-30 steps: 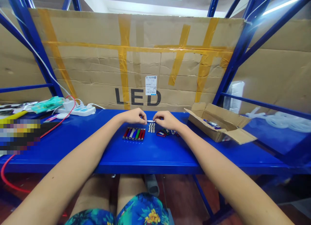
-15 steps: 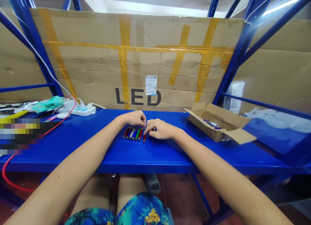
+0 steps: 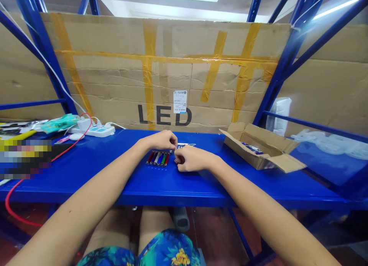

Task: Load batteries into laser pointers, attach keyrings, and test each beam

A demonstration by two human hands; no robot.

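The red tube [image 3: 176, 161], half a second ago lying exposed just right of the row, is now mostly hiding in the right hand [image 3: 191, 158], only a dark reddish bit showing. That hand's fingers are curling closed on it, above the blue table [image 3: 138, 183]. The row of coloured tubes [image 3: 158, 159] is lying just left, keeping its place. The left hand [image 3: 165, 140] is hovering behind the row, thumb and fingertips pressing together; whether they are pinching anything, I cannot tell. Beyond, a silver piece [image 3: 183, 144] is lying partly hidden.
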